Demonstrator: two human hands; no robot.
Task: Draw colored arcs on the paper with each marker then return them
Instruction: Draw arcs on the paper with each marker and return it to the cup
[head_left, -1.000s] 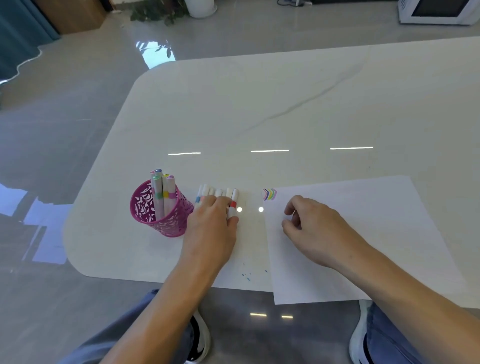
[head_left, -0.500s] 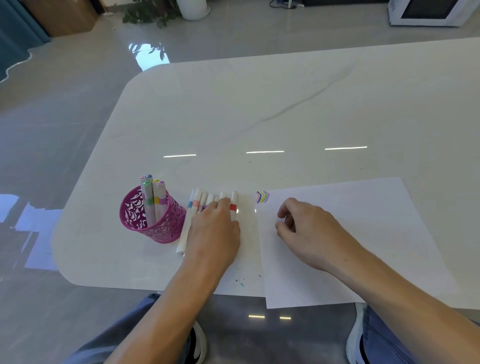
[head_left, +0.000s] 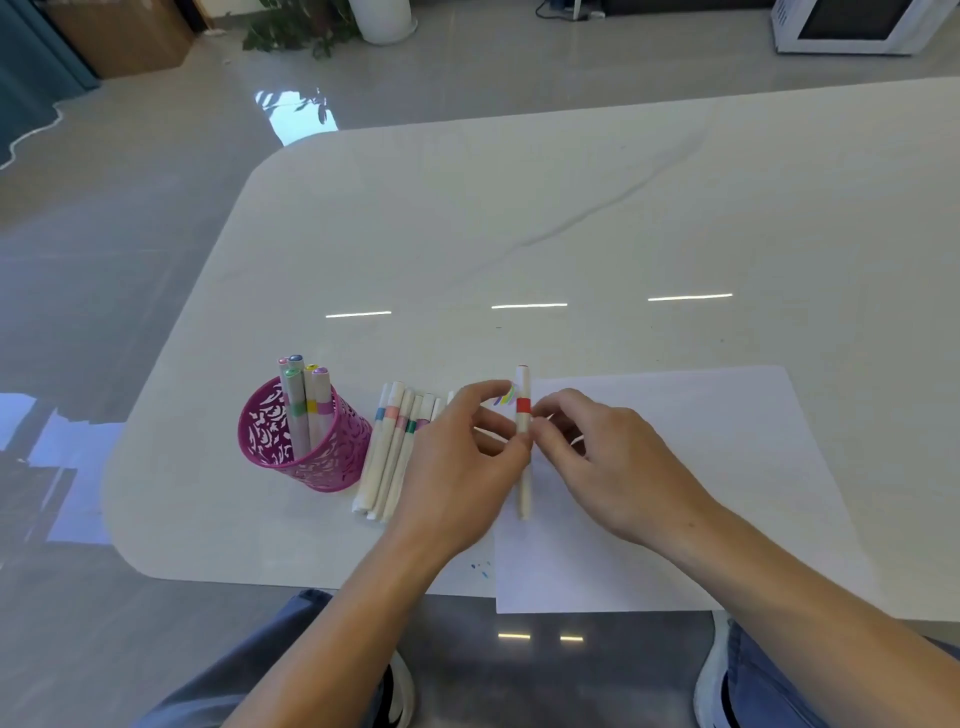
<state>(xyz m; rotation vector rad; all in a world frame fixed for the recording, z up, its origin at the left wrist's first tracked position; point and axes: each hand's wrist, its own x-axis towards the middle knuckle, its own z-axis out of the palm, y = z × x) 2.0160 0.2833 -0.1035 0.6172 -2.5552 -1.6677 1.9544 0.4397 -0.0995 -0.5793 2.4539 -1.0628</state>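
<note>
A white marker with a red band (head_left: 523, 410) is held upright over the left edge of the white paper (head_left: 675, 467). My left hand (head_left: 457, 467) pinches its middle, and my right hand (head_left: 608, 462) grips it just below the red band. Small colored arcs (head_left: 505, 399) show at the paper's top left corner, partly hidden by my fingers. Several white markers (head_left: 389, 447) lie side by side on the table left of my left hand. A pink lattice cup (head_left: 301, 441) further left holds several markers upright.
The white marble table (head_left: 519, 218) has a rounded near-left corner and its front edge runs close to my knees. Small ink specks (head_left: 480, 566) mark the table near the paper's lower left. Beyond the table, a potted plant (head_left: 311, 26) stands on the floor.
My left hand lifted the red-banded marker from the row and carried it right to the paper's edge. My right hand rose off the paper and took hold of it too.
</note>
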